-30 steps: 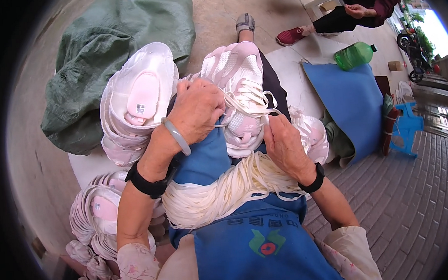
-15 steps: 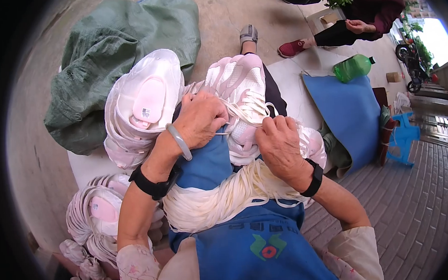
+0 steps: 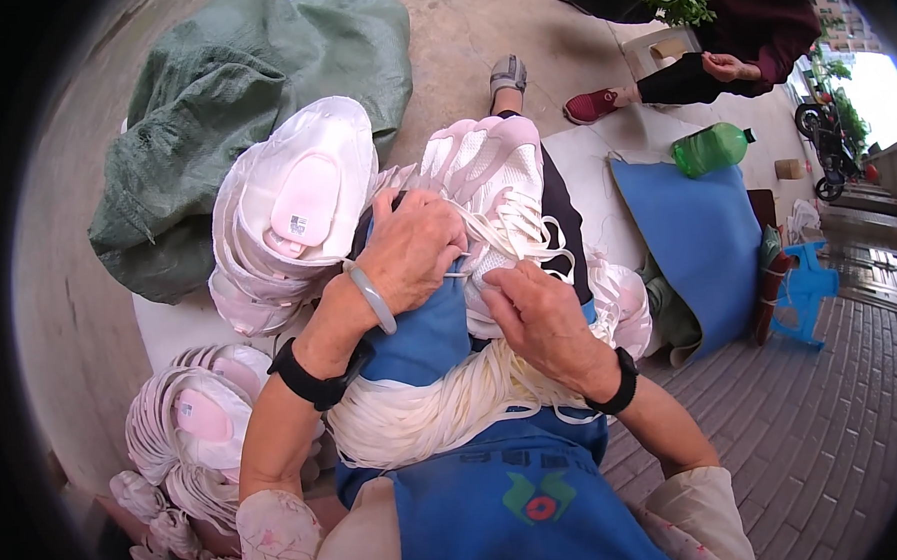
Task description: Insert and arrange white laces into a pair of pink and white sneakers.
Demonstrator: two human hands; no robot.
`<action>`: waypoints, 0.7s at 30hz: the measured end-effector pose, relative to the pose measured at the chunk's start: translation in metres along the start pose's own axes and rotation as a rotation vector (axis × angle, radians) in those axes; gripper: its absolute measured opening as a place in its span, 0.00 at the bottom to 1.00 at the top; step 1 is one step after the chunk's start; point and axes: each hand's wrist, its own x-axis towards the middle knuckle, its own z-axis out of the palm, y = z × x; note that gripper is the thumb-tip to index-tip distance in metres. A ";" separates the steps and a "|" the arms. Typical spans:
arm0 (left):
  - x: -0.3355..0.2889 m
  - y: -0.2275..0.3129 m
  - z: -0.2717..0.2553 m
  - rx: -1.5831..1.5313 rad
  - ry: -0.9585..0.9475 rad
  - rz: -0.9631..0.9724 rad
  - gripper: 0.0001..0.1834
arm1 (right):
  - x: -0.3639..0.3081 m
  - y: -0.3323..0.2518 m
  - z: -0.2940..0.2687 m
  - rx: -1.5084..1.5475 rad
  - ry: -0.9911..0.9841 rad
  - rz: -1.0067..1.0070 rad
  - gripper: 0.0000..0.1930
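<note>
A white and pink shoe upper [image 3: 497, 168] lies across my lap, its cream laces partly threaded and loose loops standing off its right side. At the upper's left edge is my left hand [image 3: 414, 249], closed, with a cream shoelace [image 3: 478, 222] running out from its fingers. My right hand [image 3: 548, 321] has its thumb and fingertips pressed together at the lower part of the lacing; what is between them is hidden. A thick bundle of cream shoelaces [image 3: 424, 416] rests over my blue apron [image 3: 449, 510], below both hands.
Stacked uppers [image 3: 305, 201] stand left of my lap, with another stack [image 3: 204, 416] nearer me. Behind lies a green woven sheet [image 3: 250, 98]. To the right are a blue mat [image 3: 682, 250], a green bottle [image 3: 713, 148] and a blue stool [image 3: 807, 289]. Another person [image 3: 705, 74] sits far right.
My right hand has moved left and slightly down, from the upper's right side to over its lower lacing. My left hand stays closed at the left edge. The whole view has shifted slightly.
</note>
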 end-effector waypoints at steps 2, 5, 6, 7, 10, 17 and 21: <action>-0.001 0.005 -0.004 0.036 -0.037 -0.025 0.02 | 0.006 0.001 0.010 0.069 0.035 0.099 0.09; 0.003 0.005 -0.004 0.101 -0.022 0.023 0.02 | 0.022 -0.001 0.009 0.083 -0.041 0.332 0.12; 0.002 0.005 -0.004 0.101 -0.020 0.022 0.02 | 0.022 -0.001 0.012 0.081 -0.042 0.330 0.12; 0.002 0.005 -0.005 0.100 -0.004 0.024 0.02 | 0.023 0.000 0.014 0.095 -0.006 0.325 0.13; -0.002 0.004 -0.004 0.091 0.013 -0.003 0.03 | 0.021 0.002 0.015 0.108 0.035 0.316 0.14; -0.010 0.006 -0.002 0.052 0.065 -0.045 0.03 | 0.019 0.002 0.017 0.177 0.058 0.340 0.11; -0.005 0.005 -0.002 0.054 0.068 -0.042 0.03 | 0.021 0.002 0.018 0.192 0.053 0.388 0.11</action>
